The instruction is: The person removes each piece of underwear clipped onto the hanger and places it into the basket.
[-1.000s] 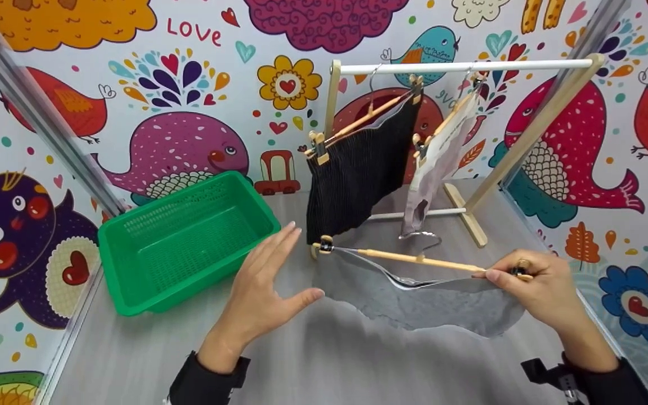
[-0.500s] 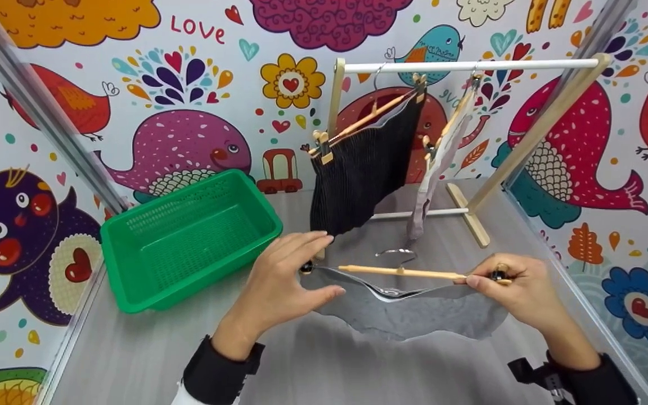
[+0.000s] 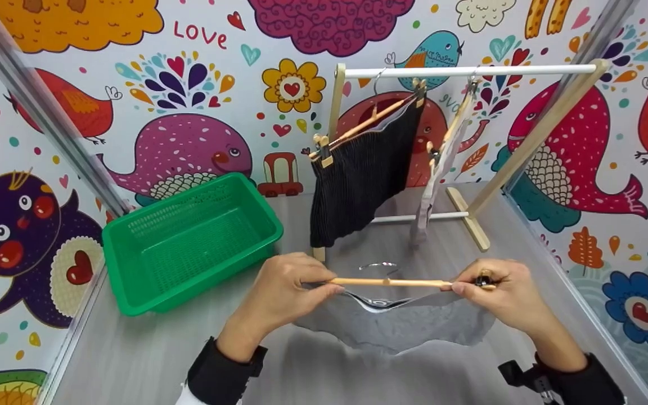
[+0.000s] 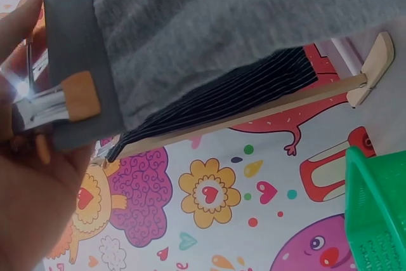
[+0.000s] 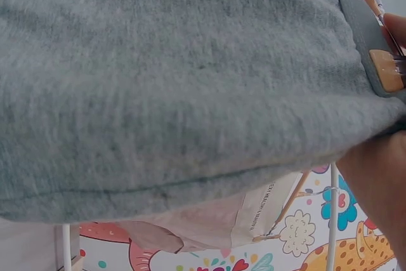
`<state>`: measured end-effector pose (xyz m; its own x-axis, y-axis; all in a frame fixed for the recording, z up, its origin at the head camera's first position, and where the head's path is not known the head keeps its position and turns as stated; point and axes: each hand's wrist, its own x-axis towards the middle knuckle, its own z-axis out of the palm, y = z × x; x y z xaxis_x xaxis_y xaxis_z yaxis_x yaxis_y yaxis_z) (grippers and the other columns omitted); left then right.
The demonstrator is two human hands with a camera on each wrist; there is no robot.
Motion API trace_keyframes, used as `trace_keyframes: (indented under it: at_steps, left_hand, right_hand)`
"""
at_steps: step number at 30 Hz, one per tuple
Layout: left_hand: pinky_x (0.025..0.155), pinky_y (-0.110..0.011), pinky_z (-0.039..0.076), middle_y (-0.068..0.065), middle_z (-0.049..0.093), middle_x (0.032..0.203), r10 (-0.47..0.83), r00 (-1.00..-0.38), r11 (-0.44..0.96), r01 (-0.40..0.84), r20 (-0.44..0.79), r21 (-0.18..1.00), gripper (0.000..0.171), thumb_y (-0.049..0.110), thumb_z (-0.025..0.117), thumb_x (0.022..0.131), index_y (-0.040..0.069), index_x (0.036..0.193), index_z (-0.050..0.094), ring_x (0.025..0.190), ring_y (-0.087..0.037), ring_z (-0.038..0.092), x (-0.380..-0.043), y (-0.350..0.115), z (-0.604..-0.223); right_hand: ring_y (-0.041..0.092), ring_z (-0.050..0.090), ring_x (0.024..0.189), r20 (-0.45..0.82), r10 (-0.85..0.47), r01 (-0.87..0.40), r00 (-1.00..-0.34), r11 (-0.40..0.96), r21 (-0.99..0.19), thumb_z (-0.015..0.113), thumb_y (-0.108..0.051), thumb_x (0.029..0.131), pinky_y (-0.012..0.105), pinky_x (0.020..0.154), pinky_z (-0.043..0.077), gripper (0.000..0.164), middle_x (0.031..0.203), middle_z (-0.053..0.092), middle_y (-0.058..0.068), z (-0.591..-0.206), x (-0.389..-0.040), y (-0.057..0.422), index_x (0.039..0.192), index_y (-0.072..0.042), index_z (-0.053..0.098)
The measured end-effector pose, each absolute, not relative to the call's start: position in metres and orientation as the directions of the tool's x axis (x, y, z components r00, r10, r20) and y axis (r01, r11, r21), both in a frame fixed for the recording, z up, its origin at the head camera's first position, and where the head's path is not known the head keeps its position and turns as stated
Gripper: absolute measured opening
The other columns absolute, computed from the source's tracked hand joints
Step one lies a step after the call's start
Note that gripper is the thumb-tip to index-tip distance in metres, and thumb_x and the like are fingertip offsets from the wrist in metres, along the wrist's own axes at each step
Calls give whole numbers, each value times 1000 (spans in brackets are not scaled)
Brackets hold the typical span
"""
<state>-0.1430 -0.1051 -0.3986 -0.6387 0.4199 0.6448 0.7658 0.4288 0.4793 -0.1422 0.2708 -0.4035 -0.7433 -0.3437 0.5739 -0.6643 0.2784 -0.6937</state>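
Note:
My left hand pinches the left end of a wooden clip hanger. At the other end, my right hand grips the bar beside a clip. A grey garment hangs from the hanger by its dark waistband, its kind not plain. Its metal hook points away from me, towards the rack. The left wrist view shows a clip pad clamped on the waistband, next to my left fingers. Another clip pad holds the waistband in the right wrist view. My left hand hides the left clip in the head view.
A small rack with a white rail stands at the back right. From it hang a black striped garment and a pale garment, both on clip hangers. A green basket sits on the grey table at the left.
My left hand has moved right and closed its fingers on the hanger's left end. The right hand, hanger and grey garment have shifted left and slightly nearer me.

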Motion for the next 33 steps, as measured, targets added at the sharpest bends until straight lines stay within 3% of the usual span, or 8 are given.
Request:
trace_keyframes:
  at_steps: [4,9,12,17,23,33]
  left_hand:
    - [59,-22,52,4,75,76,430,-622,385,782,654,490,10,16,90,84,10,91,86,67,-9,65,-143,-106,-402]
    - [53,-16,45,4,70,67,439,-557,372,827,705,422,7,12,90,83,8,86,85,57,-7,59,-142,-106,-403]
    - [51,-15,43,4,68,64,435,-526,378,843,731,383,6,11,90,82,9,83,84,54,-6,57,-142,-107,-404]
    - [49,-15,42,5,67,62,412,-511,396,846,755,356,9,8,91,79,10,79,82,52,-5,56,-141,-109,-405]
    - [49,-18,46,6,67,62,402,-492,431,846,772,315,12,8,92,77,11,76,81,51,-6,58,-139,-113,-406]
    - [49,-20,49,5,69,63,403,-495,463,836,770,295,12,8,92,77,10,75,80,52,-6,60,-138,-113,-403]
  right_hand:
    - [10,42,51,556,-340,-645,-758,265,-717,77,23,75,29,39,28,32,69,66,-2,-404,-143,269,83,-7,78]
    - [12,40,52,522,-339,-611,-782,254,-750,76,24,77,31,40,28,33,68,63,-1,-401,-144,265,87,-7,79]
    - [9,47,56,479,-344,-573,-807,260,-778,75,21,81,28,42,35,30,74,68,-1,-397,-143,264,95,-5,79]
    - [10,70,81,438,-399,-540,-806,190,-820,67,21,89,22,63,54,29,100,79,6,-395,-145,265,110,2,75]
    - [14,74,103,449,-447,-537,-773,86,-839,56,23,94,24,82,58,32,111,78,12,-397,-151,267,119,9,70]
    - [12,74,101,492,-391,-568,-777,102,-817,57,24,93,20,84,58,30,107,78,9,-401,-151,263,115,10,71]
